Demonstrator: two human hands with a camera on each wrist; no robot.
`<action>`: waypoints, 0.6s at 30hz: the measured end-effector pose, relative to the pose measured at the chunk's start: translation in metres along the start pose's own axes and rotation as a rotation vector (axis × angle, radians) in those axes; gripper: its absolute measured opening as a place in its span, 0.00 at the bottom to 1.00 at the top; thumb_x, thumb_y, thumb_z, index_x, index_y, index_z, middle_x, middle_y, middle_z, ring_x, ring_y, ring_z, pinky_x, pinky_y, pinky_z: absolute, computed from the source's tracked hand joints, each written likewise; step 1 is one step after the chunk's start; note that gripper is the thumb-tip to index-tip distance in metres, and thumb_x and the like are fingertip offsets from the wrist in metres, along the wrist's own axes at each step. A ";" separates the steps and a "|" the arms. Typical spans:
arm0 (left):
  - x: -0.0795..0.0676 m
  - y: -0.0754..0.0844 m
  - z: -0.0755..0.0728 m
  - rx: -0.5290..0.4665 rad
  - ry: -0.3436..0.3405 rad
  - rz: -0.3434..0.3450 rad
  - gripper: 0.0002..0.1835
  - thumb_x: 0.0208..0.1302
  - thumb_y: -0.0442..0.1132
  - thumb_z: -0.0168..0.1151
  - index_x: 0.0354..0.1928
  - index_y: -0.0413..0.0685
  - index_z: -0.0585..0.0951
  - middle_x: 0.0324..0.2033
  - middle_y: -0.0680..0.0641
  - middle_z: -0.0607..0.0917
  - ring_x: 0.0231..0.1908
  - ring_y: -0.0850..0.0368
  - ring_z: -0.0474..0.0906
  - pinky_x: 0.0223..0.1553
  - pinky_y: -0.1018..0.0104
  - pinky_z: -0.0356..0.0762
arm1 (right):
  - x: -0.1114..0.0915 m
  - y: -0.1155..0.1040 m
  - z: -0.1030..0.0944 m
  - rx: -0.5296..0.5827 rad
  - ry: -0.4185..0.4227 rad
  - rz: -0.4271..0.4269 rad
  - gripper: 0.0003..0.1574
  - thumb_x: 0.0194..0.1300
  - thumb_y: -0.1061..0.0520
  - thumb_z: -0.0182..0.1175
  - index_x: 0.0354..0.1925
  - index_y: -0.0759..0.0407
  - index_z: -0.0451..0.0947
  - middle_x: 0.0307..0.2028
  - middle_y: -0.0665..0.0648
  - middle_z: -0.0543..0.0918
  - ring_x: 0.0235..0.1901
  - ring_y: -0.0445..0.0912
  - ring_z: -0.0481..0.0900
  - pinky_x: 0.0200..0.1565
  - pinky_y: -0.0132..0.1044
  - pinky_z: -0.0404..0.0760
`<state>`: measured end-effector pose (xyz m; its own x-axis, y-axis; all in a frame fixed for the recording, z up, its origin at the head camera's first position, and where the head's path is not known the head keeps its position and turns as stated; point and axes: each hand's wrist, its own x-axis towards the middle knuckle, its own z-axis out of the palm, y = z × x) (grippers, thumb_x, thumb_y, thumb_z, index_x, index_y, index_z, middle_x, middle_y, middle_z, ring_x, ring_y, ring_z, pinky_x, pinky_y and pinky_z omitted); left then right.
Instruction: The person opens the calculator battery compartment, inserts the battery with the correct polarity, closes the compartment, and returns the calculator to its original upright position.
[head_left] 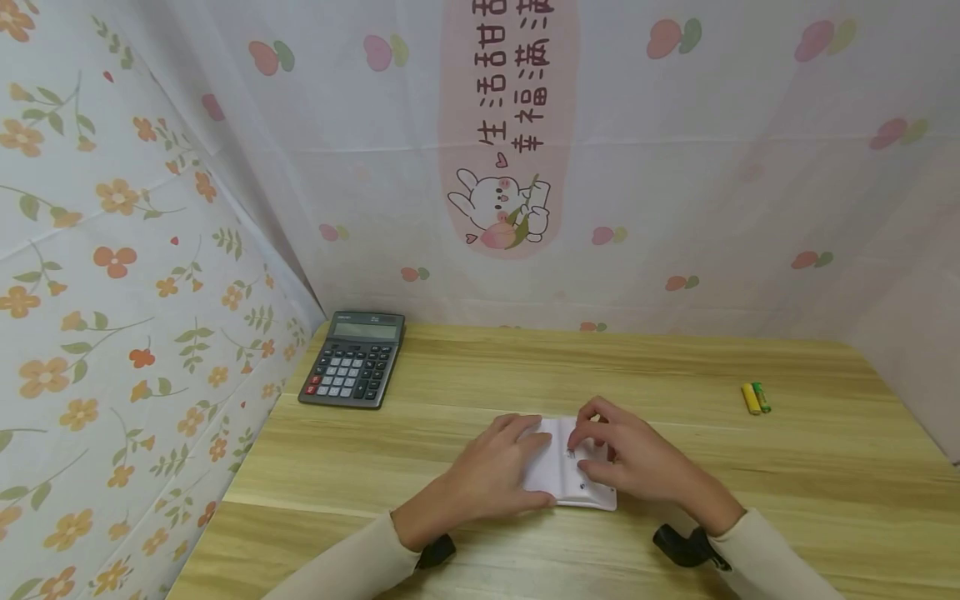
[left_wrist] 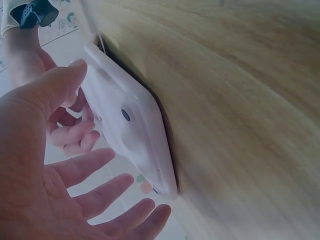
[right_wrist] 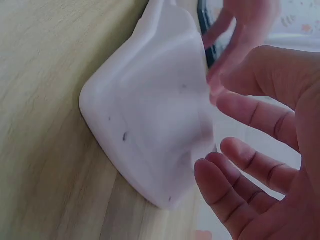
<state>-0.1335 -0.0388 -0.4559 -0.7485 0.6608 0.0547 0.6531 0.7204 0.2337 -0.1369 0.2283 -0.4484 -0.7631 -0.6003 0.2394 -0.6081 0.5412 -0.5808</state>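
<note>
A white plastic device (head_left: 542, 471) with rounded corners and a raised middle lies on the wooden table; small dark spots and a bit of metal show on its upper face. My left hand (head_left: 498, 471) rests at its left side, fingers spread over the face and thumb near the front edge. In the left wrist view the fingers of the left hand (left_wrist: 95, 195) look straight and hold nothing. My right hand (head_left: 630, 454) is over the right half, fingers bent, thumb and forefinger apart beside the metal bit. In the right wrist view nothing shows between the fingers of the right hand (right_wrist: 265, 165).
A dark grey calculator (head_left: 352, 360) lies at the table's back left. Two small batteries (head_left: 756, 398), yellow and green, lie side by side on the right. Printed cloths (head_left: 360, 183) hang behind the table and at its sides.
</note>
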 end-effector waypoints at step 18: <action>0.007 0.007 0.003 -0.021 -0.072 -0.021 0.42 0.63 0.63 0.81 0.74 0.54 0.81 0.79 0.42 0.72 0.76 0.36 0.69 0.67 0.41 0.81 | 0.013 0.006 0.017 -0.033 -0.011 -0.067 0.12 0.65 0.63 0.72 0.40 0.45 0.86 0.42 0.45 0.74 0.32 0.34 0.71 0.34 0.30 0.77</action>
<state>-0.1332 -0.0286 -0.4564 -0.7512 0.6597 -0.0201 0.6344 0.7301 0.2541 -0.1468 0.2143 -0.4619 -0.7181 -0.6423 0.2679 -0.6647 0.5188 -0.5376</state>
